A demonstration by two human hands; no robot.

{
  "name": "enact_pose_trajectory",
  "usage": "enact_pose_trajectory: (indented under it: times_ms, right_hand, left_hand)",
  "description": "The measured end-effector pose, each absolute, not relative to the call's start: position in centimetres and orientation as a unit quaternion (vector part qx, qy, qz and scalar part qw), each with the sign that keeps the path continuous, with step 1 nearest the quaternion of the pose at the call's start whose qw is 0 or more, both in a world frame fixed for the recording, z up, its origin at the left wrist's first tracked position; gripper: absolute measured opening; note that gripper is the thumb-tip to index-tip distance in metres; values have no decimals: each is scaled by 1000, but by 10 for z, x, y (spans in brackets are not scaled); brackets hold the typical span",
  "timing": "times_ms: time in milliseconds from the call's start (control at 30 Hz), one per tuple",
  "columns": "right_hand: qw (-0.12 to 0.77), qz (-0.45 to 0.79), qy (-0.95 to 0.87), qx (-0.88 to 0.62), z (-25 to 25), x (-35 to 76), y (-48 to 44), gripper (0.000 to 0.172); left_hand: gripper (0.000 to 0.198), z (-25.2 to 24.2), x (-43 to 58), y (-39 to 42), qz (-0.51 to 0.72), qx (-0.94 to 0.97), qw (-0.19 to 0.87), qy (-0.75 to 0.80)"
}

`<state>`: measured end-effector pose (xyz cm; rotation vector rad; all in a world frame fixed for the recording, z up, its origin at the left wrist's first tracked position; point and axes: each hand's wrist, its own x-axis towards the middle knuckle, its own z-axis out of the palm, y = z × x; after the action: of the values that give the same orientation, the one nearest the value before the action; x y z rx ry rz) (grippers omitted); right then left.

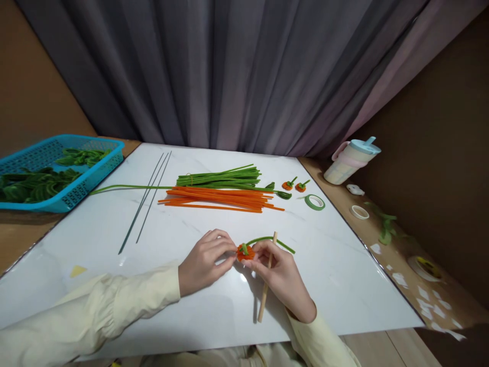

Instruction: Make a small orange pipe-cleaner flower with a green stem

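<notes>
Between my two hands is a small orange pumpkin made of pipe cleaner, with a short green stem on top. My left hand pinches its left edge with thumb and fingertips. From the other side, my right hand grips it with the fingers closed. A wooden stick runs through the right hand, its lower end angled towards me. Curving out above the right hand is a green pipe cleaner; its attachment near the pumpkin is partly hidden by the fingers.
Green pipe cleaners and orange pipe cleaners lie in bundles ahead. Two finished orange pumpkins sit beside green tape. Thin wires lie left, near a blue basket of green pieces. A tumbler stands right.
</notes>
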<state>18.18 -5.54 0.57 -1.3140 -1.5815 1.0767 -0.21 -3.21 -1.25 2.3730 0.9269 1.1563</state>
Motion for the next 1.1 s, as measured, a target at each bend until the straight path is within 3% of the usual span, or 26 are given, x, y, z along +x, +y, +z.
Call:
enact_pose_trajectory:
  times_ms: [200, 600, 800, 1100]
  right_hand:
    - [432, 397, -625, -515, 5, 183, -54, 25]
    - [338, 283, -719, -538, 4, 183, -56, 24]
    - [324, 237, -761, -510, 5, 183, -58, 18]
    - [316, 204, -777, -505, 4, 183, -58, 24]
  left_hand:
    - [8, -9, -1, -32, 416, 820, 130, 370]
    - [9, -9, -1, -33, 422, 831, 90, 350]
    - [9, -7, -2, -35, 412, 844, 92, 332]
    - [12, -11, -2, -35, 431, 843, 122, 299]
